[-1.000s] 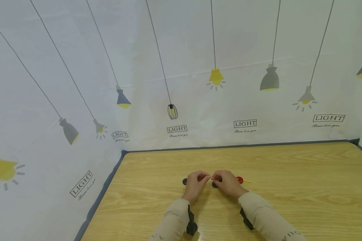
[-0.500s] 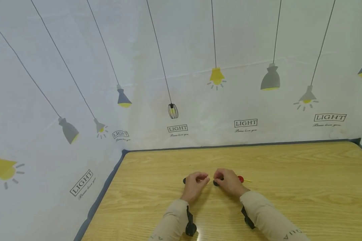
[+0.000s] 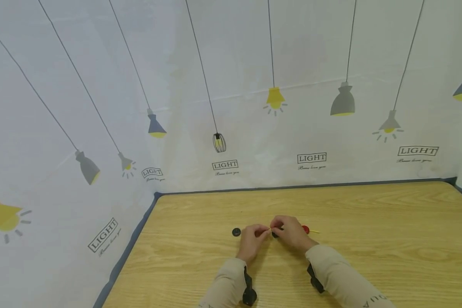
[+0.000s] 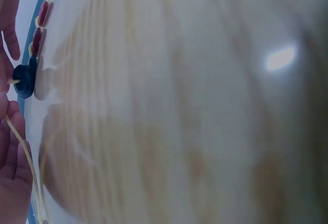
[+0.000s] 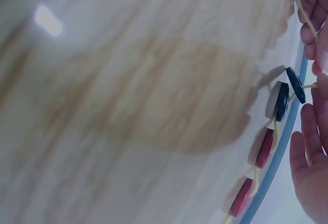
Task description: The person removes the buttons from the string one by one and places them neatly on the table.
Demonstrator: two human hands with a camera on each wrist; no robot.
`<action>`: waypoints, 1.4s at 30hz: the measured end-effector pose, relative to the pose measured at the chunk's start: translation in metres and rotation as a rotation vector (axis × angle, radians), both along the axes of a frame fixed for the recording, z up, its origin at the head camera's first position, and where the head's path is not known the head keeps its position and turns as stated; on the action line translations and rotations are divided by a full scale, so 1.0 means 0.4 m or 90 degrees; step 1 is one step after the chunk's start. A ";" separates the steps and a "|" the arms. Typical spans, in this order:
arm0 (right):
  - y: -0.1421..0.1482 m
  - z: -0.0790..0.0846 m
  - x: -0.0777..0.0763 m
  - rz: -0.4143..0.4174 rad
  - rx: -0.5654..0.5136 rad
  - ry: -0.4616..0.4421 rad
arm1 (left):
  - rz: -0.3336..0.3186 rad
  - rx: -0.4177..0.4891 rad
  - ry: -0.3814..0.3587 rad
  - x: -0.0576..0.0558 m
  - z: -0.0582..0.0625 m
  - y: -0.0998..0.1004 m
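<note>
My left hand (image 3: 250, 242) and right hand (image 3: 292, 234) meet at their fingertips above the table. A thin yellow cord (image 4: 23, 144) is pinched in the left fingers, and its loose length hangs past that palm. The right fingertips pinch the cord where it leaves a black button (image 5: 295, 85), which stands tilted. Behind it a second black button (image 5: 282, 102) and red buttons (image 5: 264, 148) are strung on the same cord. In the head view a red button (image 3: 306, 229) shows beyond the right hand. The fingertips partly hide the cord.
A loose black button (image 3: 236, 232) lies on the wood-grain table (image 3: 200, 256), left of my left hand. The cord's tail (image 3: 314, 232) sticks out to the right of the red button. A wall with printed lamps stands behind the table's dark edge.
My left hand drew back slightly from the right, then moved right again so the fingertips meet. The loose black button is now uncovered. The right hand has barely moved.
</note>
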State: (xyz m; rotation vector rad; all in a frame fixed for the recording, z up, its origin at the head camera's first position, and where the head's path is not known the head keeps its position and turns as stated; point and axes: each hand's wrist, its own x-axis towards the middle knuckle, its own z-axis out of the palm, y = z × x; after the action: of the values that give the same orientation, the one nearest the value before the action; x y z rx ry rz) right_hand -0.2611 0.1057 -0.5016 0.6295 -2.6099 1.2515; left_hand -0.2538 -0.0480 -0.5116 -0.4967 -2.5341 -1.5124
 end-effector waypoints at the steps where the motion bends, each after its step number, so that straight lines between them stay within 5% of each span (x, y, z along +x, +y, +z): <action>1: 0.000 0.000 0.000 0.000 0.002 -0.002 | 0.002 -0.001 0.006 0.000 0.000 0.000; 21: 0.026 0.006 0.003 0.028 0.076 -0.054 | 0.016 0.022 -0.016 0.003 0.016 0.008; 42: 0.031 0.007 -0.008 -0.039 0.154 -0.077 | 0.036 0.037 -0.025 0.002 0.017 0.005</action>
State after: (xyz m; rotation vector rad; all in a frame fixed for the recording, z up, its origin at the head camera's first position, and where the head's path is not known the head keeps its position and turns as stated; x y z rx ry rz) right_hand -0.2642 0.1179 -0.4987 0.5207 -2.8838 0.9944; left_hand -0.2531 -0.0460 -0.5047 -0.3894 -2.5022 -1.5851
